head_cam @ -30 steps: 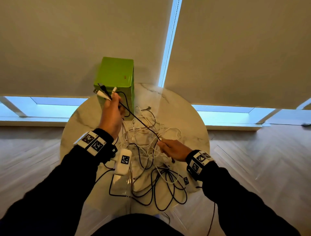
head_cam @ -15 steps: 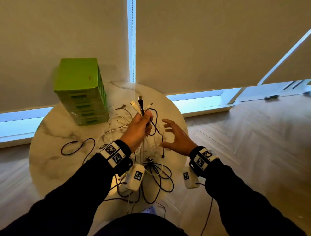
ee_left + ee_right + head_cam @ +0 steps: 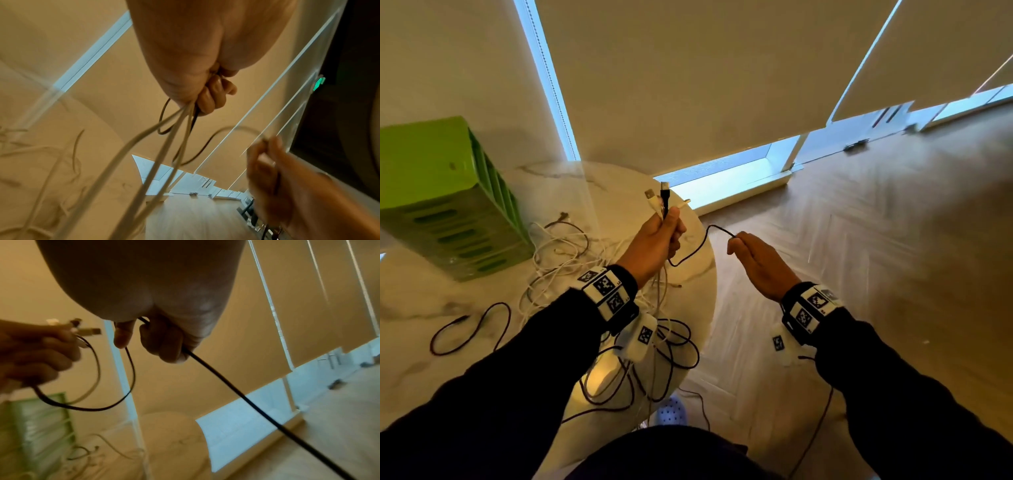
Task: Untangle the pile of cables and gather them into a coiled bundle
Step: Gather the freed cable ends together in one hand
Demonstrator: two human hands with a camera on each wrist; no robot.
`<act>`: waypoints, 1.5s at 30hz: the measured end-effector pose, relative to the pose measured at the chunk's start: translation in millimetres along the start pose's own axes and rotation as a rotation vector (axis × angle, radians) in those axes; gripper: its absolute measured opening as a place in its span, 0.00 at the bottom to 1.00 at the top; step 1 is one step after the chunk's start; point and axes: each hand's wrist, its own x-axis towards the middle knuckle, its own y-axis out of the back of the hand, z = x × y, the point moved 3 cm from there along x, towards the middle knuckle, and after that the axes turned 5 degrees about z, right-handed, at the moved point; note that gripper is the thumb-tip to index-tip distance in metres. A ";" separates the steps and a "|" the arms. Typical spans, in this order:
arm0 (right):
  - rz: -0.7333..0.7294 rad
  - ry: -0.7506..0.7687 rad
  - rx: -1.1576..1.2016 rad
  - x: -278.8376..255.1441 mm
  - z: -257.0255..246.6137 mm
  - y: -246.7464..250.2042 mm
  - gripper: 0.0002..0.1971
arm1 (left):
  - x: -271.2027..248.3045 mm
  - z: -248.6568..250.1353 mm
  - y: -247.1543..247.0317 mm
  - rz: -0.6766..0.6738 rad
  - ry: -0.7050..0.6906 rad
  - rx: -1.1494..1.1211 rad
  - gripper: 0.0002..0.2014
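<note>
My left hand (image 3: 666, 233) is raised above the right part of the round marble table (image 3: 431, 342) and grips several cable ends (image 3: 664, 198), black and white, with plugs sticking up. White cables (image 3: 156, 162) hang from this fist down to the tangled pile (image 3: 558, 260) on the table. My right hand (image 3: 743, 245) is off the table's right edge, fingers curled round a black cable (image 3: 236, 391). That cable loops in a slack arc (image 3: 695, 246) back to my left hand. More black loops (image 3: 671, 346) lie at the table's near edge.
A green stack of drawers (image 3: 445, 198) stands at the table's far left. A separate dark cable (image 3: 469, 329) lies on the left of the table. Roller blinds (image 3: 722, 85) and a low window sill are behind; wooden floor (image 3: 876, 222) spreads to the right.
My left hand carried the cable ends right, away from the green drawers. My right hand let go, opened, then took the black cable and drew it past the table's right edge.
</note>
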 end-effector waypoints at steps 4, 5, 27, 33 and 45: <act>-0.339 -0.391 -0.228 -27.5 67.3 -19.9 0.15 | -1.0 -2.9 -1.7 -0.044 0.078 -0.201 0.20; -0.401 -0.411 -0.295 -35.0 76.4 -28.3 0.17 | -2.1 -4.9 -2.0 -0.058 0.094 -0.227 0.20; 0.019 -0.320 0.162 -16.3 18.7 -56.0 0.13 | -9.0 -14.3 36.4 0.006 0.106 -0.094 0.22; -0.744 -0.601 -0.262 -30.7 42.7 -70.3 0.38 | -10.8 -9.0 46.3 0.006 0.062 -0.228 0.15; -0.879 -0.245 0.573 4.0 -95.9 -128.2 0.11 | -26.8 14.2 52.2 -0.190 0.116 -0.432 0.08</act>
